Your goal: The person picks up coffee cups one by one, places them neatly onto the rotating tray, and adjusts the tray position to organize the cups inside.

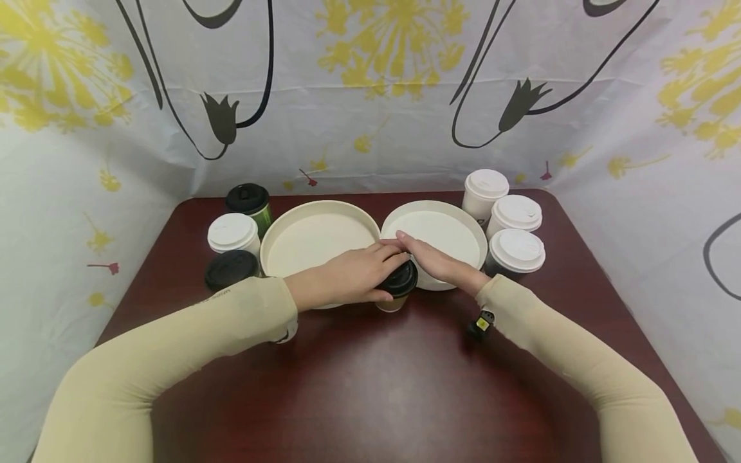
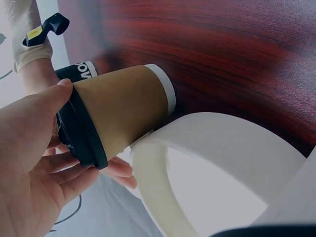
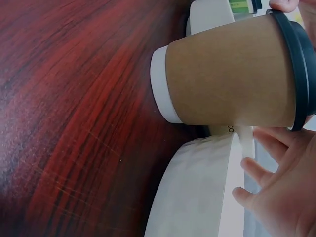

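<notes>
My left hand (image 1: 361,273) holds a paper coffee cup (image 1: 392,303) by its black lid, thumb on the near side and fingers on the far side. In the left wrist view the cup (image 2: 123,103) has a brown sleeve and a white base close to the tabletop; I cannot tell whether it touches. My right hand (image 1: 431,257) reaches behind the cup. In the right wrist view its fingers (image 3: 261,170) are spread and fairly straight beside the lid. Two round cream trays, a larger left one (image 1: 321,235) and a smaller right one (image 1: 434,225), lie just beyond the hands.
Along the left edge stand a green cup with a black lid (image 1: 247,198), a white-lidded cup (image 1: 233,233) and another black-lidded cup (image 1: 231,270). Three white-lidded cups (image 1: 517,251) cluster at the right. A patterned cloth (image 1: 370,141) hangs around the dark red table (image 1: 399,399).
</notes>
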### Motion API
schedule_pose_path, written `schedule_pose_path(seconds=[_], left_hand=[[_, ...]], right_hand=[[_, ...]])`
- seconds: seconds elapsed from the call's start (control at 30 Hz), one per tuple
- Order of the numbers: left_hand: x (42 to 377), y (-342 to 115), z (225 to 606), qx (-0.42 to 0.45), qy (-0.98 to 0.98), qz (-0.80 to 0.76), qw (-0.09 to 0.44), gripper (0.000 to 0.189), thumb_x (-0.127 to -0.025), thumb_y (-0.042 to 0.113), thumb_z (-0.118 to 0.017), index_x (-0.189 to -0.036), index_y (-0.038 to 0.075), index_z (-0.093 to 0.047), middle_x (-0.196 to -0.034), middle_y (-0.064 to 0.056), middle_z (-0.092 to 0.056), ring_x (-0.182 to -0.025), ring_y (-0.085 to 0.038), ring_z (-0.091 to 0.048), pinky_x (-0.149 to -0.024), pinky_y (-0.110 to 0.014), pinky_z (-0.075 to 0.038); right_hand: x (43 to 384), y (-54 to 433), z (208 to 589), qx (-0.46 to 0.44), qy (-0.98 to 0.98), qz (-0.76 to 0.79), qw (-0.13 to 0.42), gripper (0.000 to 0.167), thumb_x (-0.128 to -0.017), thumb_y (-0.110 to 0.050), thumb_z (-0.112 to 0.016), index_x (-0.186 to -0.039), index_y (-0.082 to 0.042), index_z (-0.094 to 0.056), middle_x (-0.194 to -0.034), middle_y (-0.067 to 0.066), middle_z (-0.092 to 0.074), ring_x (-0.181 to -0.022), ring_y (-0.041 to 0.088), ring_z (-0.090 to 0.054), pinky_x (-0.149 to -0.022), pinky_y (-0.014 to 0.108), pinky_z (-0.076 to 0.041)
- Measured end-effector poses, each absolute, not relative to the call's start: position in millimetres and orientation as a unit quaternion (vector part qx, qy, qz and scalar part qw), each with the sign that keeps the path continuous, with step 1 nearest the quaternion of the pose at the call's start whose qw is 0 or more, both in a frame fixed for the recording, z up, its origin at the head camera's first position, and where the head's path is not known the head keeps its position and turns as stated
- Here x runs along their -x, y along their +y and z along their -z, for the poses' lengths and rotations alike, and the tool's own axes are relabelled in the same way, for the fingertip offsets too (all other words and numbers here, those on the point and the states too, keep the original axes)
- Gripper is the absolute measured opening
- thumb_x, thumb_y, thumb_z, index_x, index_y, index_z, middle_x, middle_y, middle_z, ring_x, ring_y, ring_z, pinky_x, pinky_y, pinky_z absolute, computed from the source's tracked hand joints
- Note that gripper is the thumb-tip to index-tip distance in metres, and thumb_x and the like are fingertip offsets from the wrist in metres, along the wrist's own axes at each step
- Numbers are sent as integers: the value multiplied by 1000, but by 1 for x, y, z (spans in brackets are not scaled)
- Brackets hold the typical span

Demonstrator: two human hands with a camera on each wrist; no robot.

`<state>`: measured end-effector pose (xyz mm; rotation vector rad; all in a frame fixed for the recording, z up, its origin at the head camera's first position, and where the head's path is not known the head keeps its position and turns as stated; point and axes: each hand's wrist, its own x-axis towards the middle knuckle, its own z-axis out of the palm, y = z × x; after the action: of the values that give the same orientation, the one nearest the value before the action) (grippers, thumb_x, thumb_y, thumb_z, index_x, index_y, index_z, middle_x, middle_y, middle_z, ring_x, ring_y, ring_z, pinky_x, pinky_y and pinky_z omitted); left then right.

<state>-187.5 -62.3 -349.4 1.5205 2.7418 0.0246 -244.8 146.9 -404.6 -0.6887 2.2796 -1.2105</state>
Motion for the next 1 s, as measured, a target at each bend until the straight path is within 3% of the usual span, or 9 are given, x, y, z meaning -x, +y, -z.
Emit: schedule_pose_path(seconds=[0.23,0.47,1.0], left_hand=[[187,-61,352,-480,877,2,-2,80,-90,43,-70,-151,5,-35,-153,-16,-41,-144,-29,-39,-107,-40,-49],[187,-61,355,-477,879,-6,-1,82,-86,40,-74,-150,7,-36,-148,-12,-44,-137,-27,-47,-98,-40,-55],[182,-66,349,-481,877,-7,9,79,-87,42,-73,-149,8,-37,-149,-11,-44,-138,-25,-46,-102,-39,-53]], right_hand=[[245,147,407,268,836,427,217,73,-103,-59,-8,-153,-16,-39,-160,4,-38,-155,23,-19,-127,48,-12],[247,147,408,290,838,416,200,52,-109,-36,-18,-153,-20,-39,-158,-1,-41,-150,19,-32,-125,47,-19],[248,149,413,318,826,426,186,49,-109,-29,-19,-153,-15,-39,-157,1,-42,-149,22,-34,-124,48,-21]])
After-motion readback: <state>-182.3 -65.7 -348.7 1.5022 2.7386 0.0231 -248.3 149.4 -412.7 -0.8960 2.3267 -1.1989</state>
